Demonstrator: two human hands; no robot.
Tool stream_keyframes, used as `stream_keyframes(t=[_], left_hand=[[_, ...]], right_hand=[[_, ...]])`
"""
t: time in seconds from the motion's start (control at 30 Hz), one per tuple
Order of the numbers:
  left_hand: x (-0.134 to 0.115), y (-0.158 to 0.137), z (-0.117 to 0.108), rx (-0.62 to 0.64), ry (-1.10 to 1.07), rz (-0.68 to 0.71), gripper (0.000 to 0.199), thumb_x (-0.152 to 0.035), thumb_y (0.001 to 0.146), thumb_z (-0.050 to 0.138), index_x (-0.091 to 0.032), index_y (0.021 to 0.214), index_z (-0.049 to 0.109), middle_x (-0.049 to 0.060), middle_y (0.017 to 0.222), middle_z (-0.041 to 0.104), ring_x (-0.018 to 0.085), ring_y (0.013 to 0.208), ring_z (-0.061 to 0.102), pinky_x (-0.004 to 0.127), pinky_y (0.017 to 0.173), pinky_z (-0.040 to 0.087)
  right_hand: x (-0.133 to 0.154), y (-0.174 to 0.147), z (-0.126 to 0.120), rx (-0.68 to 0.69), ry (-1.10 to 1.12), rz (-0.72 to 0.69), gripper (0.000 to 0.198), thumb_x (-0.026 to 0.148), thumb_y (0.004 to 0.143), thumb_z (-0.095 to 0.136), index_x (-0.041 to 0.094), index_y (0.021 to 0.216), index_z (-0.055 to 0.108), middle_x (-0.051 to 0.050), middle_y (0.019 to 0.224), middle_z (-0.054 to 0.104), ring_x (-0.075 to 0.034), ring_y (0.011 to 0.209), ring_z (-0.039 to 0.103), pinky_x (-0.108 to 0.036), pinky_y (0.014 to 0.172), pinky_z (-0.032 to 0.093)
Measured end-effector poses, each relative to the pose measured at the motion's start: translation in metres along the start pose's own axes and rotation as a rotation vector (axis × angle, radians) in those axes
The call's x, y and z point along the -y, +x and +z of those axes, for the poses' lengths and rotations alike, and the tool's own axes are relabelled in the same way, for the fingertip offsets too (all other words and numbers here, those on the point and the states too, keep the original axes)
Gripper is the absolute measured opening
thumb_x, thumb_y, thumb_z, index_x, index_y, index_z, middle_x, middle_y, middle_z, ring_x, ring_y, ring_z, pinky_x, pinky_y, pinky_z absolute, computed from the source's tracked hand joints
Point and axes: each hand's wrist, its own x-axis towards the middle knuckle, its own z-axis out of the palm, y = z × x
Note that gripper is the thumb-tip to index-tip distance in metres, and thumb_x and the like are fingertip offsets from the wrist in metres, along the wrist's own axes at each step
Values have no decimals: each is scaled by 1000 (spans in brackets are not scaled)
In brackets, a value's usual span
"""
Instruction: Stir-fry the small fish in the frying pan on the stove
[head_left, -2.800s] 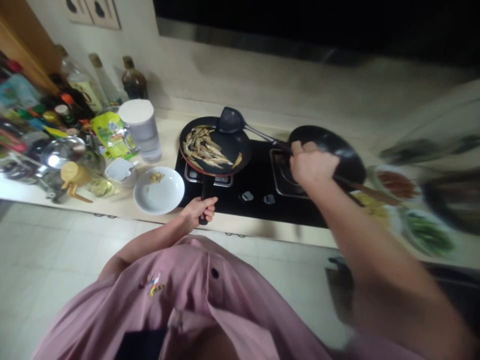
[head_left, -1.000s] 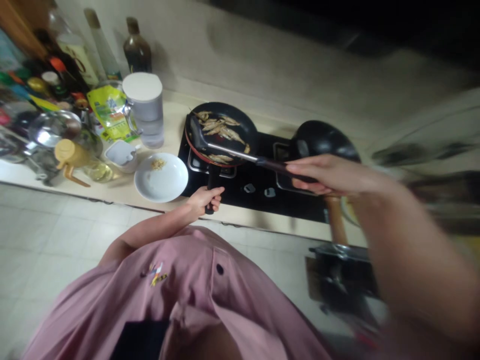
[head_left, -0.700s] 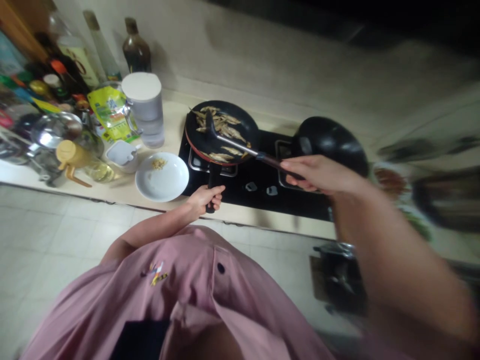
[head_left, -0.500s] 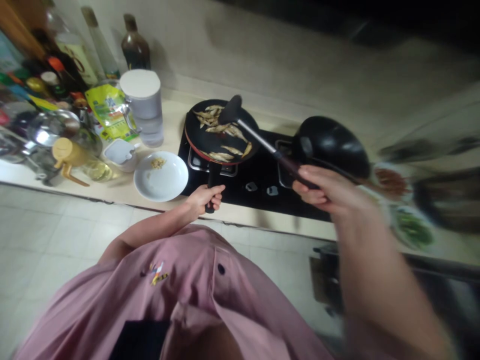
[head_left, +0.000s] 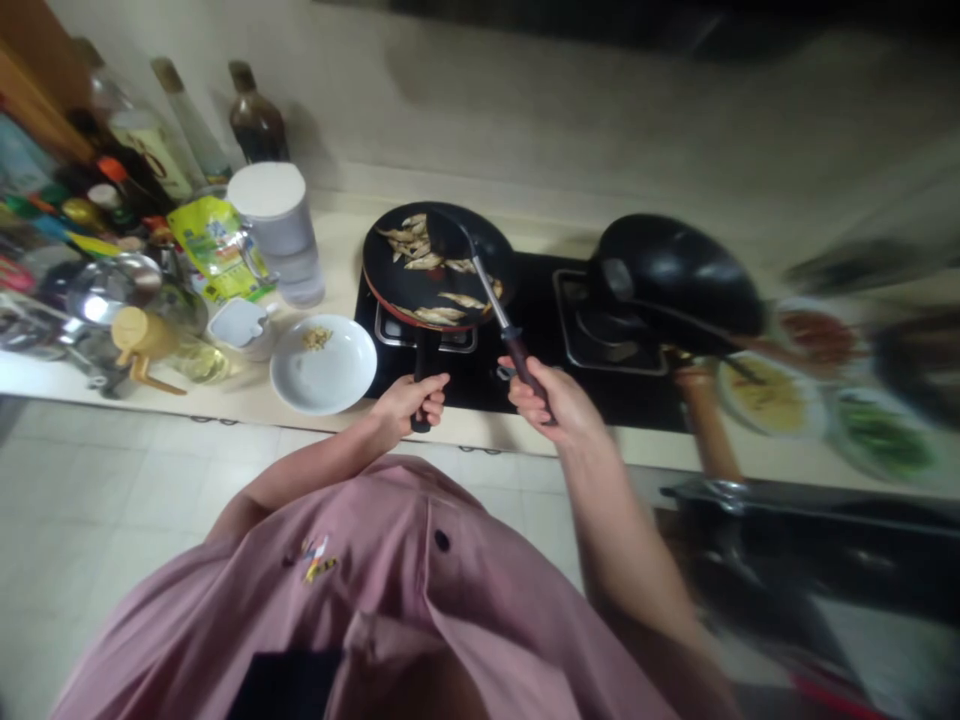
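Note:
A black frying pan (head_left: 405,285) with a red outer side sits on the left burner. Several small browned fish (head_left: 409,240) lie in it, mostly toward its far left, with others along the near rim. My left hand (head_left: 412,405) is closed around the pan's black handle (head_left: 427,355). My right hand (head_left: 551,400) grips the dark handle of a spatula (head_left: 491,290) with a steel shaft. The black head of the spatula is down inside the pan beside the fish and blends into the dark surface.
A white plate (head_left: 322,378) with chopped bits stands left of the stove, near a water jug (head_left: 277,230), an oil pot (head_left: 142,335) and several bottles. A black wok (head_left: 675,275) with a wooden handle sits on the right burner, near plates of red, yellow and green food (head_left: 885,435).
My right hand has moved left and lower, bringing the spatula's head from above the fish down into the pan. My left hand stays on the pan handle.

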Motion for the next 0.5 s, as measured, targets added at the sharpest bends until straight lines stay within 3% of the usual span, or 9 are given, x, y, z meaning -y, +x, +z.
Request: stream_keyframes(t=[0.2,0.3,0.5], left_hand=[[-2,-2,1,9,12,-4,37,-23,76,72,-18,68,36,-8,54,34,0,39,28,14,38,21],[-2,-3,1,12,26,-10,39,-25,75,74,-18,67,36,-8,55,33,0,40,28,14,38,21],[-3,-4,2,25,30,-21,44,-28,71,77,-19,67,35,-9,55,32,-1,40,27,14,38,20]], right_hand=[[-5,-32,-14,-29,-74,110,47,45,71,71,14,104,61,6,54,39,-1,40,23,-12,31,13],[-7,-48,-19,-77,-200,42,51,51,71,69,16,107,59,6,55,39,-3,39,25,-14,32,14],[-9,-66,-32,-328,-1052,-261,51,55,81,54,17,113,64,-1,57,53,-12,46,46,-25,42,36]])
